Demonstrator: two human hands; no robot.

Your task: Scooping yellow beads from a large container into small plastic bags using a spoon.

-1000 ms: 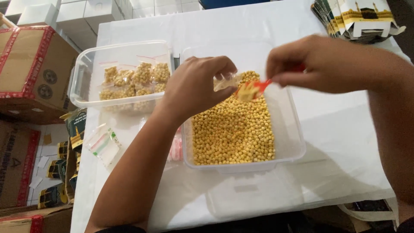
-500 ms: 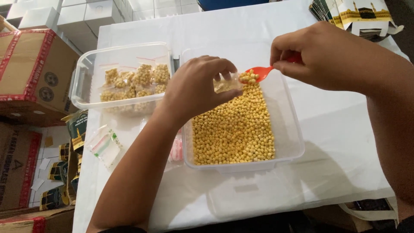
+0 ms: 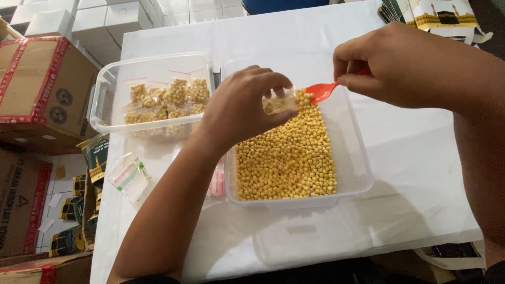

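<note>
My left hand (image 3: 243, 108) pinches a small clear plastic bag (image 3: 279, 101) partly filled with yellow round pieces, held over a clear plastic tub (image 3: 353, 173) of the same yellow pieces (image 3: 286, 155). My right hand (image 3: 405, 66) grips a red plastic spoon (image 3: 322, 90) whose bowl carries yellow pieces and touches the mouth of the bag. To the left, a second clear tub (image 3: 102, 108) holds several filled small bags (image 3: 168, 100).
A white table (image 3: 415, 137) carries both tubs. Empty small bags (image 3: 129, 176) lie at its left edge. Cardboard boxes (image 3: 44, 89) stand on the floor at left, white boxes (image 3: 79, 18) behind them. Printed packages (image 3: 436, 16) lie at the top right.
The red spoon, first over the tub beside the bag, has been lifted level to the bag's mouth. My left hand kept the bag in nearly the same place.
</note>
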